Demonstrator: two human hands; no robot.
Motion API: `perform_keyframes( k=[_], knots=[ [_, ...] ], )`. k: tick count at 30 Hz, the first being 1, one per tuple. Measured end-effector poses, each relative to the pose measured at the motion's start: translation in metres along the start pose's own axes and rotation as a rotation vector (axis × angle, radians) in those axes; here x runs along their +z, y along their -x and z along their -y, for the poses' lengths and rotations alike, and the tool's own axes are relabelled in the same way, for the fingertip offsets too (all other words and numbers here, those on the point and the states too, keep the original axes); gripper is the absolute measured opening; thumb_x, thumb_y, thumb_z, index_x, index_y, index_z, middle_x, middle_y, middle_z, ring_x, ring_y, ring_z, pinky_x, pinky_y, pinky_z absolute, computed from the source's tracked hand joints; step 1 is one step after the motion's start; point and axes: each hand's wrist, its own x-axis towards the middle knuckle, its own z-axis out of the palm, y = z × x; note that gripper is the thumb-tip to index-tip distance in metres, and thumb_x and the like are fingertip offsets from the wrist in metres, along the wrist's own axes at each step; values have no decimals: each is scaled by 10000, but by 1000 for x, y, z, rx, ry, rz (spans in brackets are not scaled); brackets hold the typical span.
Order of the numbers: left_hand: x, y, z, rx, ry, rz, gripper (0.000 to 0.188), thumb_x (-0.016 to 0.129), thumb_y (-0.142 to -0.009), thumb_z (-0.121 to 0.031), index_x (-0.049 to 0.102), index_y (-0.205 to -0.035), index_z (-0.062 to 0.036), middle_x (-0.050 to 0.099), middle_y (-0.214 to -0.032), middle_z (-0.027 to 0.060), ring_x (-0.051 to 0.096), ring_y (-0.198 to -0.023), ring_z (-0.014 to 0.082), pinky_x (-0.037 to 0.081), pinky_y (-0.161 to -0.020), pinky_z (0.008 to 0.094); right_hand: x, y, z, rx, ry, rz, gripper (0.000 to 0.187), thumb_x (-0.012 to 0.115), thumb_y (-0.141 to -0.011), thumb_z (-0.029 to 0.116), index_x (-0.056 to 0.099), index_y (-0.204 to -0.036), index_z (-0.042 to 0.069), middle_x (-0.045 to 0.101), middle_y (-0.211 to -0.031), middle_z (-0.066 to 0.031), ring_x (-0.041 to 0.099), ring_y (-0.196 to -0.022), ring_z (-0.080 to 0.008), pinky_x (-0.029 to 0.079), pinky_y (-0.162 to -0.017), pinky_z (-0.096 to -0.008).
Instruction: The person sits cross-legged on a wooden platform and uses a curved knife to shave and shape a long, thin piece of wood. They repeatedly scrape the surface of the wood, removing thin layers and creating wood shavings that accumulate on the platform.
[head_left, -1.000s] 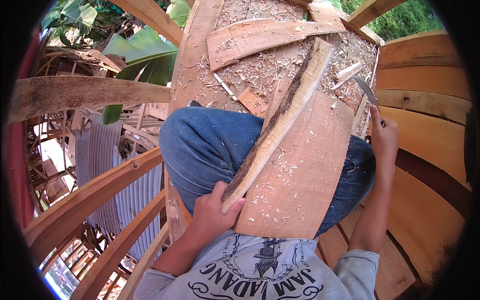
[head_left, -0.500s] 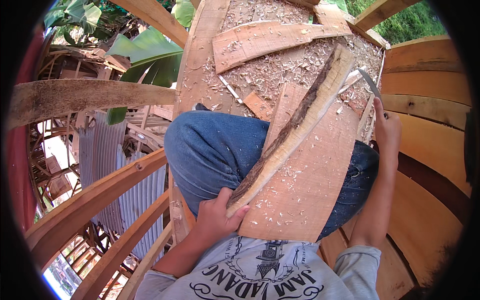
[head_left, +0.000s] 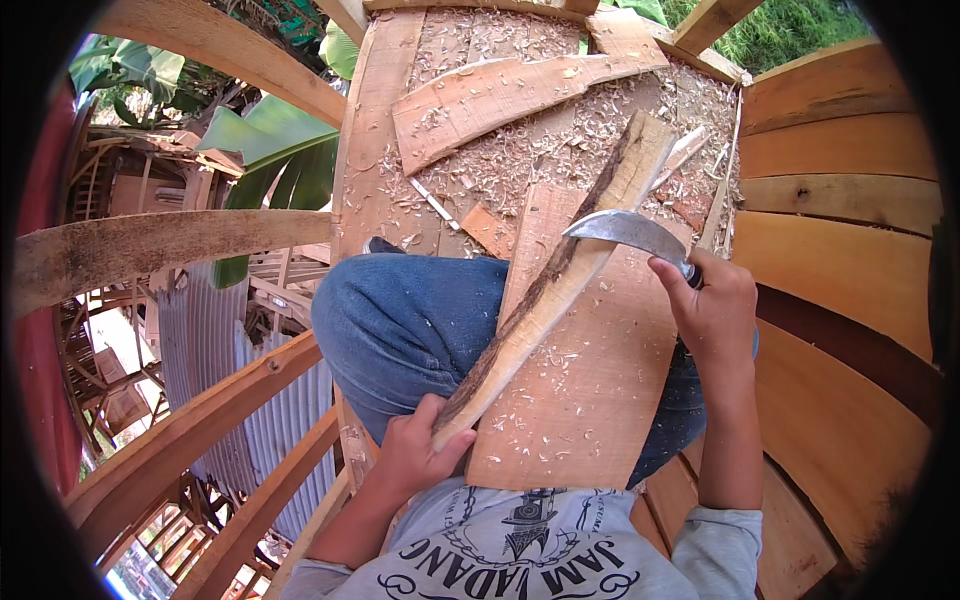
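A: What is taking up the most room?

B: The plank platform point(head_left: 385, 150) is filling the upper middle, and wood shavings point(head_left: 560, 140) are lying thick over its far end. A curved offcut board point(head_left: 500, 95) is resting across them near the far edge. Nothing here is serving as a container; the shavings are simply lying loose.

A: And nearer the person?

B: A broad pale board point(head_left: 590, 400) is lying over the person's lap, on the blue-trousered knees point(head_left: 410, 320), and it is carrying scattered chips too.

A: Where is the piece being worked?

B: A long narrow slat point(head_left: 560, 280) is lying slantwise on that board, running from its near left corner up toward the platform's far right. One edge is showing dark rough bark, the rest pale fresh wood.

A: What are the hands doing?

B: The left hand point(head_left: 415, 455) is gripping the slat's near end. The right hand point(head_left: 715, 310) is clenching the handle of a curved blade point(head_left: 625, 230), whose steel is crossing the slat's upper half.
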Motion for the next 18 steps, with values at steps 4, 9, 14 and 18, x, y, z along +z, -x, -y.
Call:
perform_keyframes(
  k=[4,9,14,18],
  knots=[
    [-1,1,0,-6,-8,3,324,691,-812,-267,525,-909,-7,612,-687,188,661,-651,360,501,-560,368,-3,-15,-10,69,45,-25,566,713,-733,536,562,-574,14,541,-525,-154,558,-487,-318,441,-487,-393],
    [0,3,5,16,-6,22,327,690,-814,-268,526,-923,-6,610,-686,189,661,-656,358,501,-570,371,-10,3,13,-232,49,5,592,692,-759,550,559,-570,5,539,-513,-151,566,-468,-317,446,-469,-388],
    [-2,2,1,-21,-5,31,334,690,-812,-273,527,-928,-6,607,-689,188,663,-663,353,498,-575,374,-16,-19,-2,3,-140,128,576,658,-777,571,593,-598,27,538,-501,-135,574,-457,-296,449,-460,-359],
    [-1,2,3,-10,32,13,329,688,-814,-272,525,-926,-8,605,-689,190,662,-665,356,495,-579,369,-14,-6,13,-201,-53,94,589,649,-799,551,572,-599,2,524,-494,-148,545,-431,-298,432,-454,-359]
  ],
)
